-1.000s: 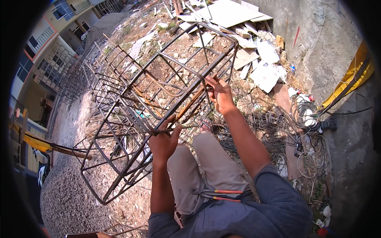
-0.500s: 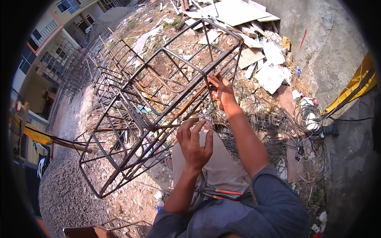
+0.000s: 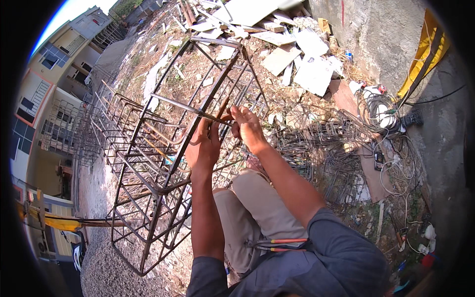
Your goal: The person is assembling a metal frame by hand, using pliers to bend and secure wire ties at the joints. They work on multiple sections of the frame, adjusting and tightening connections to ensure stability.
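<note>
The right hand (image 3: 249,131) has its fingers curled in and bunched close to the tip of the left hand (image 3: 203,148), by the end of a crossbar (image 3: 173,103); whether it pinches anything thin cannot be told; the left hand reaches up beside a long bar, fingers close together at the bend where that crossbar meets it, though how firmly it grips is hidden; half a second ago this hand hung off the steel with fingers spread, and a second ago it was at a lower corner. Both hands work on a rebar cage (image 3: 213,95), which stands in front of the person, to the left of the knees, and slants more steeply in view than before; the view has turned too, so sky now shows at upper left.

On the lap of the beige trousers (image 3: 255,208) lie pliers (image 3: 289,241) with red-orange handles; left of the cage are more bent steel frames (image 3: 133,109); to the right lie a heap of rods (image 3: 321,143), a brown board (image 3: 366,178) and coiled cables (image 3: 381,106); beyond are white panels (image 3: 309,74), and a gray wall (image 3: 381,39) marked with a red stroke (image 3: 342,12).
</note>
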The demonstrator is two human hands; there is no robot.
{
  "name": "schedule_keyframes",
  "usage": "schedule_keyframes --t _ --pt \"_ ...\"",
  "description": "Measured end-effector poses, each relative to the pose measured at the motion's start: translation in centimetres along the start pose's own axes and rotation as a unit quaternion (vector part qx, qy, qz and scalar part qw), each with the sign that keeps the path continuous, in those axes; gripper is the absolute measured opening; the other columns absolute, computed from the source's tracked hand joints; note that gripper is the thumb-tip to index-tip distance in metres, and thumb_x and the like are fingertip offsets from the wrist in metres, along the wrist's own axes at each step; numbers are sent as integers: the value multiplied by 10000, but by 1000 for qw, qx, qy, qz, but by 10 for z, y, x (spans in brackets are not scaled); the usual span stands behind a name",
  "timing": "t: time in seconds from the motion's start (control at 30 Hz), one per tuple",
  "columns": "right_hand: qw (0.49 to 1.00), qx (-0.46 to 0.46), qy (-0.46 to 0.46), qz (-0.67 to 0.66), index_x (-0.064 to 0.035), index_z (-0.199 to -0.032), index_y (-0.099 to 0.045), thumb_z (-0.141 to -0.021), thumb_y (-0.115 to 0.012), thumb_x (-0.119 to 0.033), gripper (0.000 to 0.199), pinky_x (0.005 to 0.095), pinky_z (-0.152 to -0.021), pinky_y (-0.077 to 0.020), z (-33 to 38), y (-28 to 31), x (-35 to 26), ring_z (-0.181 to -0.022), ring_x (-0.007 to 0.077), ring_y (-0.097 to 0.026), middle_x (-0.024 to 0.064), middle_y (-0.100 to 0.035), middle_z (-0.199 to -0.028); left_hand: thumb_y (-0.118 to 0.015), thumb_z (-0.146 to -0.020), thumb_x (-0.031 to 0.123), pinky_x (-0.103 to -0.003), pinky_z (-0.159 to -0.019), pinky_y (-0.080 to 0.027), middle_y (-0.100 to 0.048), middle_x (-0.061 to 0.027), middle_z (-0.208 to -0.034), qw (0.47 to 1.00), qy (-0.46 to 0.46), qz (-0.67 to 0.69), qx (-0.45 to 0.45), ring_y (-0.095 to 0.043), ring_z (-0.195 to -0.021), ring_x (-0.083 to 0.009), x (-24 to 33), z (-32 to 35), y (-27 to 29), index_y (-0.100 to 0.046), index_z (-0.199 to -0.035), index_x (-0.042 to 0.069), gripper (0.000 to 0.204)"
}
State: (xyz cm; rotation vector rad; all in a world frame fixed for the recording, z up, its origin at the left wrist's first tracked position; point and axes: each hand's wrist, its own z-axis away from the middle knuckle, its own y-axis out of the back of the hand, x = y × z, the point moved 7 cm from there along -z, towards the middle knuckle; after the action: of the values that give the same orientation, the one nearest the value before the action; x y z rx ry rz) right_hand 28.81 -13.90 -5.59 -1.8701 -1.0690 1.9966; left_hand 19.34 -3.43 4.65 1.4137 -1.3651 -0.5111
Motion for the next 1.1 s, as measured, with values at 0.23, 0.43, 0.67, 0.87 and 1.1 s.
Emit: schedule_keyframes --t 0.23,0.43,0.67,0.87,1.1 --pt "998 49 1 37 -37 -992 -664 -1037 -646 -292 259 276 -641 -422 17 35 6 -686 54 -526 14 -679 -789 -644 -987 174 -438 -888 -509 -736 -145 -1056 990 -117 56 53 -679 -993 -339 22 4 7 -706 -1210 83 248" --pt "998 64 17 7 -25 -1018 -669 -1047 -647 -211 190 242 -643 -435 32 37 -2 -733 41 -566 -28 -658 -800 -676 -995 296 -422 -840 -519 -735 -165 -1025 997 -24 60 33 -710 -944 -356 8 5 0 -686 -1100 42 276" --pt "991 37 48 119 -17 -1153 -624 -1107 -517 -297 303 301 -627 -440 54 27 26 -668 118 -533 32 -587 -725 -700 -976 297 -413 -796 -539 -743 -200 -970 998 -8 44 52 -724 -884 -362 17 8 -2 -695 -1040 -12 316" --pt "990 58 37 126 -40 -1228 -601 -1099 -495 -193 227 292 -650 -462 61 18 29 -676 104 -533 19 -575 -732 -694 -969 160 -416 -760 -520 -727 -147 -923 989 -91 38 110 -691 -843 -338 13 16 -1 -669 -986 13 151" --pt "990 9 11 141 9 -1091 -670 -1023 -594 -166 204 267 -732 -482 51 0 45 -802 83 -582 32 -673 -873 -650 -996 335 -427 -738 -556 -757 -125 -956 996 -19 82 40 -736 -860 -339 1 24 -5 -682 -1148 75 303"
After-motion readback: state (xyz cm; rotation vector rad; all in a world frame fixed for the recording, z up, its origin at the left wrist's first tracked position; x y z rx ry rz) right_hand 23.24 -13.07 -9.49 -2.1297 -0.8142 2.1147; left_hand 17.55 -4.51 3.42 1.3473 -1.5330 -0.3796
